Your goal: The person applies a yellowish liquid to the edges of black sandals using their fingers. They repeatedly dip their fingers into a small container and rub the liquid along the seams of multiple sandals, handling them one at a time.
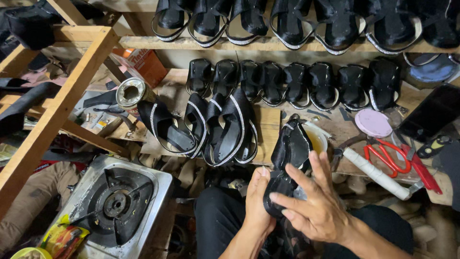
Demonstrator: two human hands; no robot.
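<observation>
The left hand [258, 201] grips the black sandal upper [287, 163] from the side, above the person's lap. The right hand [316, 204] lies on it with fingers spread. Red scissors [388, 156] lie on the workbench [268, 129] nearby

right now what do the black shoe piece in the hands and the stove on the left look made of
The black shoe upper, held by the left hand and right hand, looks like leather or a synthetic: smooth with a soft sheen. The gas stove looks like stainless steel, dulled and scuffed, with a dark, probably iron, burner grate.
</observation>
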